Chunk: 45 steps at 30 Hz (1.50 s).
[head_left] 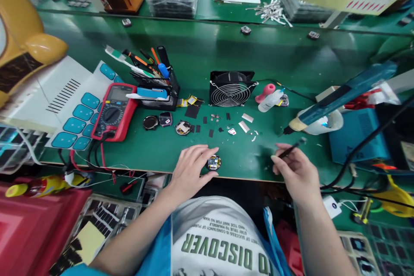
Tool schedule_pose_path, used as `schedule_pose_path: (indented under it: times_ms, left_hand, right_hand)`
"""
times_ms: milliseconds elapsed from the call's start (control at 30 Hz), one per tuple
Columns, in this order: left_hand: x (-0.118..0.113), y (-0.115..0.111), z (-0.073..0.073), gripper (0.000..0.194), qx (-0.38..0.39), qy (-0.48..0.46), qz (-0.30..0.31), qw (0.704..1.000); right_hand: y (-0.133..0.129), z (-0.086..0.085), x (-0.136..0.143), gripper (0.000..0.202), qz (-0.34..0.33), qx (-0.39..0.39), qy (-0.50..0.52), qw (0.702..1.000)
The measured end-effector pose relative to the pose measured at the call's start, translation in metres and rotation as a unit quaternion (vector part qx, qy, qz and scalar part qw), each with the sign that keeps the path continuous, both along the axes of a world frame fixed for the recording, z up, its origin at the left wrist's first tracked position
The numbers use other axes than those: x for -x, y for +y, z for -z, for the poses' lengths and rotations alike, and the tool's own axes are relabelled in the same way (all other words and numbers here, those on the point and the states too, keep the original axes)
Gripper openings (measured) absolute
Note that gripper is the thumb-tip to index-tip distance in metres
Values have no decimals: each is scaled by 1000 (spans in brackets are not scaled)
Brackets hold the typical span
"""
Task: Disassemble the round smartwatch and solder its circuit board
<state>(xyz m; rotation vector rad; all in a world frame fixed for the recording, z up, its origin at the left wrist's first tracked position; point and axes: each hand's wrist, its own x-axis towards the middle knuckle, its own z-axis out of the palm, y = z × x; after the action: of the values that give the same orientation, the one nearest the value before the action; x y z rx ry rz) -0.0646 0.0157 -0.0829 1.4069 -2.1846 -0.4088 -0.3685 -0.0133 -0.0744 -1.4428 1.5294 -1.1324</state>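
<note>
Left grip (193, 164) around partly covered round module (214, 162), pinch unclear, right grip (299, 171) pinching blurred dark tool (292, 148)

On the white front of your shirt (223, 235), upside down to your view, large green letters read "TO DISCOVER". Smaller lines gave you "STAY TRUE TO YOURSELF", "AND TIDE WAIT FOR NO MAN" and a partly cut "OF SUCCESS IS CONSTANCY OF". The markings on your red multimeter (113, 114) were too small to read.
</note>
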Motion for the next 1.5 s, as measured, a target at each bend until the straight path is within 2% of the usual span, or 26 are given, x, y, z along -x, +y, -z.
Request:
schedule_pose_path:
  times_ms: [67,167,267,367,467,533,667,833,967,1067,1300,1500]
  left_hand:
    - [1,0,0,59,6,1,-6,1000]
    - [0,-1,-4,65,-16,5,10,1000]
    - [-1,-1,-6,70,-46,6,40,998]
    - [0,0,-3,60,-13,-6,1,1000]
    - [1,1,-1,69,12,-18,-27,999]
    - [-2,-1,-3,71,-11,-15,5,1000]
    - [-6,-4,-6,56,-34,4,69,997]
    - [-8,-3,-3,40,1,40,47,998]
    - [-17,-9,-4,15,-8,52,94,994]
    - [-26,-17,-6,12,-34,32,126,991]
    - [-30,-30,-11,12,-101,10,141,985]
    - [-29,-30,-12,11,-102,19,141,985]
  right_hand:
    - [2,-3,-9,24,-37,9,-60,997]
    - [3,-4,-11,13,-69,17,-70,995]
    - [6,-3,-4,13,-76,0,-50,996]
    - [10,-2,-3,15,-69,-11,-33,997]
    - [14,-3,-12,16,-60,-12,-66,996]
    - [15,-3,-22,13,-81,-1,-104,991]
    - [16,-3,-48,8,-176,33,-134,975]
    - [11,-5,-74,8,-249,65,-117,959]
    - [1,-7,-82,12,-316,77,-94,941]
    - [-6,-9,-83,15,-352,70,-87,929]
    - [-12,-8,-83,17,-354,59,-84,929]
    - [-13,-6,-82,15,-358,51,-80,929]
